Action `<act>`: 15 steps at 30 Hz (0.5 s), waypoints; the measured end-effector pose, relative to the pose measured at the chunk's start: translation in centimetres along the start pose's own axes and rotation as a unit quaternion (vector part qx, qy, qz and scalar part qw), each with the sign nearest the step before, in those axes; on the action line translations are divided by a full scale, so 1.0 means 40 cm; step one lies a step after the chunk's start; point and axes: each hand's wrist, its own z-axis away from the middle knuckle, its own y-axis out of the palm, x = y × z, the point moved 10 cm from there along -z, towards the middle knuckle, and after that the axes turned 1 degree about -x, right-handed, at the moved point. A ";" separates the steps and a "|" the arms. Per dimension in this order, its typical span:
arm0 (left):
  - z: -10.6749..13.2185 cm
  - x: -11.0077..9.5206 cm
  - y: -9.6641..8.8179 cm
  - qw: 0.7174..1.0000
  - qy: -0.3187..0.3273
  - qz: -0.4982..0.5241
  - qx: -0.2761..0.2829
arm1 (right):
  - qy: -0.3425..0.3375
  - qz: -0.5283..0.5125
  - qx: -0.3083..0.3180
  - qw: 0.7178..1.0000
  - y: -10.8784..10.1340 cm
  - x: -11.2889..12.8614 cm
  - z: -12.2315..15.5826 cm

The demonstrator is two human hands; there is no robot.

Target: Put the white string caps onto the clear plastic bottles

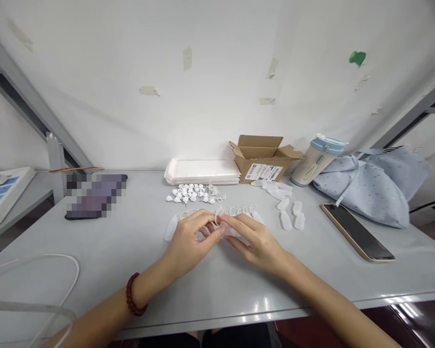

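Cropped pale cable, left hand and right hand half curled, fingertips pinching a half-hidden white loop

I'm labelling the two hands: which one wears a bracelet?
The left hand: it wears a dark red beaded bracelet, while the right hand wears none.
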 end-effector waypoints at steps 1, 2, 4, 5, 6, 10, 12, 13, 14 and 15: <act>0.001 -0.001 0.001 1.000 0.001 -0.002 0.002 | -0.001 0.001 -0.002 1.000 -0.001 0.001 0.000; 0.001 0.000 0.003 1.000 -0.001 -0.001 0.006 | -0.002 0.003 -0.005 1.000 -0.003 0.003 0.000; 0.001 0.004 0.006 1.000 -0.008 0.007 0.013 | -0.002 0.008 -0.011 1.000 -0.007 0.004 -0.001; 0.001 0.005 0.007 1.000 -0.011 0.010 0.015 | -0.002 0.010 -0.016 1.000 -0.009 0.004 -0.001; 0.000 0.005 0.007 1.000 -0.011 0.011 0.015 | 0.000 0.008 -0.018 1.000 -0.011 0.004 -0.002; -0.004 0.009 0.002 1.000 -0.009 -0.016 0.008 | 0.038 -0.017 -0.026 0.999 -0.019 -0.013 -0.004; -0.001 0.001 -0.012 0.998 0.020 -0.062 -0.022 | 0.087 -0.036 -0.028 0.995 -0.021 -0.038 -0.004; 0.003 -0.014 -0.019 0.993 0.056 -0.094 -0.043 | 0.117 -0.049 -0.029 0.991 -0.021 -0.053 -0.003; 0.010 -0.036 -0.023 0.984 0.104 -0.130 -0.062 | 0.150 -0.067 -0.029 0.986 -0.020 -0.069 0.000; 0.021 -0.063 -0.019 0.971 0.159 -0.165 -0.073 | 0.183 -0.090 -0.031 0.978 -0.018 -0.086 0.003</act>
